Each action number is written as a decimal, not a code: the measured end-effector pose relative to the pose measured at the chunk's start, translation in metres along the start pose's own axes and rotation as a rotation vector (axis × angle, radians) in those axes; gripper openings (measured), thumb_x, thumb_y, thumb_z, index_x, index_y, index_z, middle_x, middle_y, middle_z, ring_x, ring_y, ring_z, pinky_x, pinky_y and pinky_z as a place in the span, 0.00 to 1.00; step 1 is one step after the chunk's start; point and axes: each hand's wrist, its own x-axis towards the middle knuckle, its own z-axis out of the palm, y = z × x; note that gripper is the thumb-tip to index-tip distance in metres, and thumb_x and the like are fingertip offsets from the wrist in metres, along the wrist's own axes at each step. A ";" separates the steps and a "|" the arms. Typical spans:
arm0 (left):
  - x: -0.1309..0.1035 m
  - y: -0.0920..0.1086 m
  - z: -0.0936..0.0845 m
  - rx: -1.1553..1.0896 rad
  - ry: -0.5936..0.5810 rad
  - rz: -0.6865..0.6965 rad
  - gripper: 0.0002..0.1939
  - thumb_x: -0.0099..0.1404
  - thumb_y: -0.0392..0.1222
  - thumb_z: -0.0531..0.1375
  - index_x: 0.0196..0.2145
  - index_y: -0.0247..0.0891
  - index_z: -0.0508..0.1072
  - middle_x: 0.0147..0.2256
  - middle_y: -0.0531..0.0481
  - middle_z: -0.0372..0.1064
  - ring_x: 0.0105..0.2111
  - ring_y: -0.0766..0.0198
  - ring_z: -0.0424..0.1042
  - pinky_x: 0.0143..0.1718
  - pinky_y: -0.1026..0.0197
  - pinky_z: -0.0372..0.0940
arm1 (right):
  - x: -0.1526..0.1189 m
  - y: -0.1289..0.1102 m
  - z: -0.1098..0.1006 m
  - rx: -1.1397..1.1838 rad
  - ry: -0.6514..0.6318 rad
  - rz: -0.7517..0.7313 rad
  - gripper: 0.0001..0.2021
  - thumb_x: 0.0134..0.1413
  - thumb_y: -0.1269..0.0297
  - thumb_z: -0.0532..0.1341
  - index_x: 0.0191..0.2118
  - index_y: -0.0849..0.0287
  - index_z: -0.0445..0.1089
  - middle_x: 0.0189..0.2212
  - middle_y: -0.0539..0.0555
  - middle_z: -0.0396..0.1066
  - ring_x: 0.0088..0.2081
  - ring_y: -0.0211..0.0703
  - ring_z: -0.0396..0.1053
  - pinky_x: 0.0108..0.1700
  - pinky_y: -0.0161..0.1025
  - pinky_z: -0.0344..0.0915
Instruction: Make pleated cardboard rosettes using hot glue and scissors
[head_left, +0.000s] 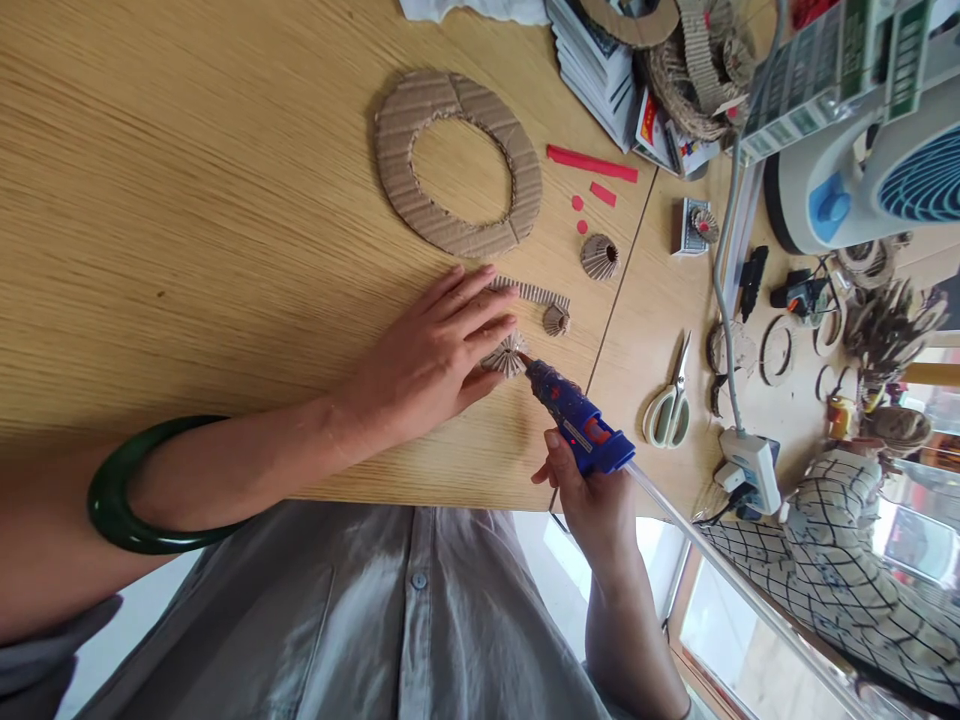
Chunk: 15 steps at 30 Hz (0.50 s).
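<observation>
My left hand point(431, 365) lies low over the wooden table. Its thumb and forefinger hold a small pleated cardboard rosette point(508, 354), partly hidden by the fingers. In my right hand point(596, 500) is a blue hot glue gun point(574, 410), its nozzle at the rosette's right edge. A clear glue stick point(697, 545) trails from the gun's back end. Beyond my left fingertips runs a corrugated cardboard strip point(534, 292), beside a small pleated cardboard piece point(556, 320). Farther off is a larger pleated cardboard cone point(600, 257). A flat cardboard ring point(397, 150) lies above my left hand.
Red strips point(592, 163) and red dots point(577, 203) lie near the ring. To the right are scissors point(667, 408), a small box point(691, 228), a power strip point(750, 470) with a grey cable, and a fan point(832, 190). Cards point(592, 80) are stacked at the back.
</observation>
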 end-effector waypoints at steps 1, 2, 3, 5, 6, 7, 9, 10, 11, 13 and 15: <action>0.000 0.000 0.000 0.001 0.001 0.001 0.22 0.74 0.42 0.56 0.63 0.37 0.69 0.68 0.42 0.61 0.73 0.47 0.50 0.73 0.37 0.49 | -0.001 0.001 0.000 0.003 0.004 -0.003 0.15 0.63 0.52 0.61 0.33 0.60 0.70 0.21 0.49 0.71 0.19 0.36 0.70 0.23 0.34 0.70; 0.000 0.000 0.000 0.004 -0.001 0.002 0.22 0.74 0.42 0.56 0.63 0.36 0.69 0.68 0.42 0.61 0.73 0.47 0.50 0.73 0.37 0.49 | -0.002 0.001 0.000 0.006 0.010 -0.005 0.15 0.63 0.52 0.61 0.33 0.60 0.71 0.21 0.48 0.71 0.19 0.36 0.71 0.23 0.34 0.70; 0.000 0.000 0.000 0.008 -0.003 0.002 0.22 0.74 0.42 0.56 0.63 0.36 0.69 0.68 0.42 0.61 0.73 0.47 0.50 0.73 0.38 0.49 | -0.003 0.001 0.000 0.008 0.016 -0.009 0.15 0.63 0.52 0.61 0.34 0.60 0.71 0.21 0.48 0.71 0.19 0.36 0.71 0.22 0.33 0.70; 0.000 0.000 0.000 0.016 -0.009 0.003 0.22 0.74 0.42 0.56 0.62 0.35 0.69 0.69 0.41 0.61 0.73 0.48 0.50 0.73 0.39 0.48 | -0.003 0.001 -0.001 0.009 0.016 -0.018 0.14 0.63 0.53 0.62 0.33 0.60 0.71 0.20 0.48 0.70 0.19 0.36 0.70 0.22 0.33 0.69; 0.000 0.000 0.000 0.017 -0.011 0.001 0.22 0.74 0.42 0.56 0.62 0.35 0.69 0.69 0.41 0.60 0.73 0.48 0.50 0.73 0.39 0.48 | -0.004 0.000 0.000 0.008 0.007 -0.021 0.14 0.63 0.53 0.62 0.33 0.60 0.71 0.21 0.48 0.70 0.19 0.35 0.70 0.23 0.33 0.69; 0.000 0.000 -0.001 0.015 -0.014 -0.003 0.22 0.74 0.43 0.56 0.63 0.35 0.69 0.69 0.41 0.60 0.73 0.48 0.50 0.74 0.38 0.48 | -0.004 0.000 0.000 0.006 -0.004 -0.019 0.14 0.63 0.54 0.62 0.32 0.59 0.70 0.21 0.48 0.70 0.19 0.35 0.70 0.23 0.32 0.70; 0.000 0.001 -0.001 0.006 -0.020 -0.013 0.22 0.74 0.43 0.56 0.63 0.36 0.69 0.69 0.42 0.60 0.73 0.48 0.49 0.73 0.37 0.47 | -0.003 -0.002 0.000 0.005 -0.021 -0.004 0.14 0.63 0.54 0.61 0.31 0.59 0.70 0.22 0.48 0.71 0.19 0.35 0.70 0.23 0.32 0.70; 0.000 0.001 -0.001 0.000 -0.023 -0.016 0.23 0.74 0.42 0.56 0.63 0.37 0.69 0.69 0.42 0.60 0.73 0.47 0.50 0.73 0.37 0.47 | -0.003 -0.002 0.001 0.005 -0.026 0.006 0.14 0.63 0.54 0.61 0.32 0.59 0.70 0.22 0.48 0.71 0.19 0.34 0.70 0.23 0.32 0.70; 0.000 0.001 -0.002 -0.005 -0.023 -0.017 0.23 0.74 0.42 0.56 0.64 0.37 0.69 0.69 0.42 0.60 0.73 0.47 0.50 0.73 0.36 0.48 | -0.003 -0.003 0.001 0.003 -0.026 0.014 0.14 0.63 0.54 0.61 0.32 0.59 0.70 0.23 0.49 0.71 0.19 0.34 0.70 0.23 0.32 0.70; 0.001 0.001 -0.002 -0.011 -0.022 -0.012 0.23 0.73 0.41 0.57 0.64 0.37 0.68 0.69 0.42 0.61 0.72 0.46 0.51 0.73 0.36 0.48 | -0.004 -0.003 0.001 -0.014 -0.027 0.023 0.14 0.63 0.54 0.61 0.31 0.58 0.70 0.24 0.49 0.72 0.19 0.34 0.69 0.24 0.33 0.70; 0.001 0.002 -0.003 -0.011 -0.018 -0.007 0.23 0.73 0.41 0.57 0.64 0.37 0.69 0.68 0.41 0.61 0.72 0.46 0.51 0.73 0.37 0.48 | -0.006 -0.001 0.001 -0.030 -0.036 0.040 0.15 0.64 0.53 0.61 0.31 0.58 0.69 0.23 0.49 0.72 0.19 0.35 0.69 0.24 0.34 0.70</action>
